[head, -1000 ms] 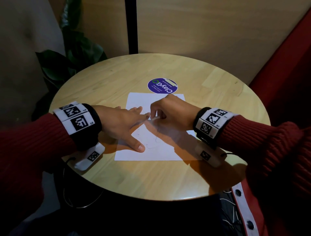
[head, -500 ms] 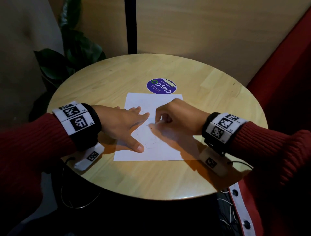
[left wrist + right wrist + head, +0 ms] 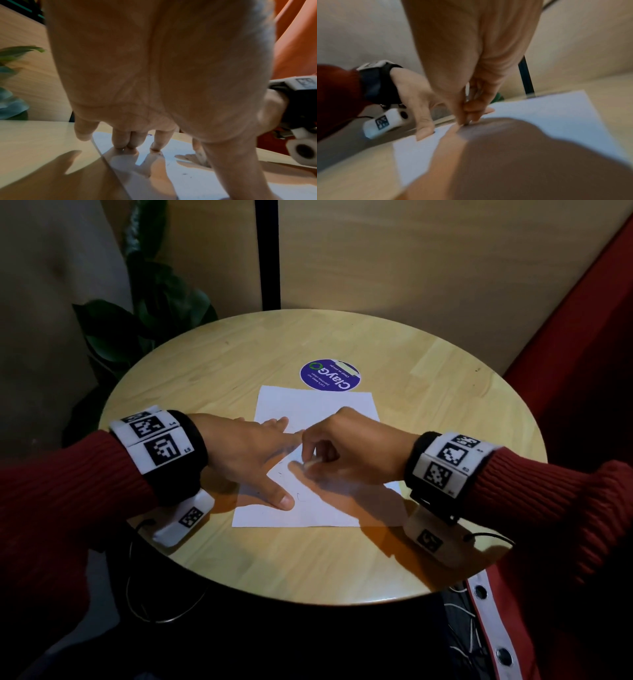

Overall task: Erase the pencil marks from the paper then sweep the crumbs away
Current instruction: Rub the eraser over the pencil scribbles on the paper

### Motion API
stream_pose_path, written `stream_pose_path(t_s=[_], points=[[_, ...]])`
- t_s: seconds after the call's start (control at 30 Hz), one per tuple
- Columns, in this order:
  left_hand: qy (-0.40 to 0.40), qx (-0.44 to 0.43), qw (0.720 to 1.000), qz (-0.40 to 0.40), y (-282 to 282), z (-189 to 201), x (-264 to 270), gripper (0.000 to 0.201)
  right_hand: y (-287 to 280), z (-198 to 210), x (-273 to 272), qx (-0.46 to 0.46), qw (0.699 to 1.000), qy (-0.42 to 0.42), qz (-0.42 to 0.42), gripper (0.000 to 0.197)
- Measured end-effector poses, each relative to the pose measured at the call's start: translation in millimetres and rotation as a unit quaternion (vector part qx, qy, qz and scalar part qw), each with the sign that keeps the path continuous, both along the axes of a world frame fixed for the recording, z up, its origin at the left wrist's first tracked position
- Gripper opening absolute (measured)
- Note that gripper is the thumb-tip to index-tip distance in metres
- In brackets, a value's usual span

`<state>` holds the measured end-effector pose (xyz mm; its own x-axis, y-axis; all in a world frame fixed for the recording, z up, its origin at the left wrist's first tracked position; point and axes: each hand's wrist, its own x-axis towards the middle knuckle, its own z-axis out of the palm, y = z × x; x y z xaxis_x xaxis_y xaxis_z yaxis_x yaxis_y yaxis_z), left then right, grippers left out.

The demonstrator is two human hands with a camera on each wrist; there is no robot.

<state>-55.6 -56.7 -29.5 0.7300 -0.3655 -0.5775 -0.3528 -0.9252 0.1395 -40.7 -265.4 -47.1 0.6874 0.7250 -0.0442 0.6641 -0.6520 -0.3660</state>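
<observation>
The paper (image 3: 315, 412) sits mid-desk (image 3: 342, 559), just below a purple sticker (image 3: 329, 374). Left hand (image 3: 246, 457) is spread flat – straight fingers (image 3: 120, 140) pressing the sheet down. Right hand (image 3: 349, 450) is curled, pinching a small eraser (image 3: 312, 463) against the paper – faint pencil marks (image 3: 298, 497) nearby.

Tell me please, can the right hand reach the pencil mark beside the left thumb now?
Probably yes. The right hand, gripping a small eraser, is already over the paper; the mark lies uncovered just beside the left hand thumb.
</observation>
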Motion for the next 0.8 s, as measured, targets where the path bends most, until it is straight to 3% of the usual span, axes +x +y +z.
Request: stream_pose_path(t_s=[0.13, 0.27, 0.4, 0.53, 0.67, 0.8], points=[[-0.003, 0.023, 1.000, 0.008, -2.5, 0.6, -2.0, 0.121, -2.8, 2.7, 15.4, -0.001, 0.997, -0.032, -0.063, 0.004], [0.005, -0.014, 1.000, -0.006, 1.7, -1.3, 0.2, 0.107, 5.3, 4.1, -6.4, -0.016, 0.999, 0.018, 0.024, 0.004], [-0.005, 0.029, 1.000, 0.000, -1.7, -1.1, 1.3, 0.120, -2.4, 4.2, 8.6, 0.000, 0.998, -0.040, -0.050, 0.009], [0.000, -0.021, 1.000, -0.007, 6.1, -10.6, 6.5, 0.111, 2.2, 2.9, -16.0, 0.015, 0.999, 0.031, 0.038, 0.009], [0.000, -0.015, 1.000, -0.010, 4.4, -10.5, 8.5, 0.113, 1.8, 2.6, -14.3, 0.018, 1.000, -0.011, -0.003, 0.008], [0.004, -0.005, 1.000, 0.001, 3.5, -9.6, 8.2, 0.124, 7.4, 0.8, -30.5, 0.022, 0.998, 0.032, 0.045, 0.005]])
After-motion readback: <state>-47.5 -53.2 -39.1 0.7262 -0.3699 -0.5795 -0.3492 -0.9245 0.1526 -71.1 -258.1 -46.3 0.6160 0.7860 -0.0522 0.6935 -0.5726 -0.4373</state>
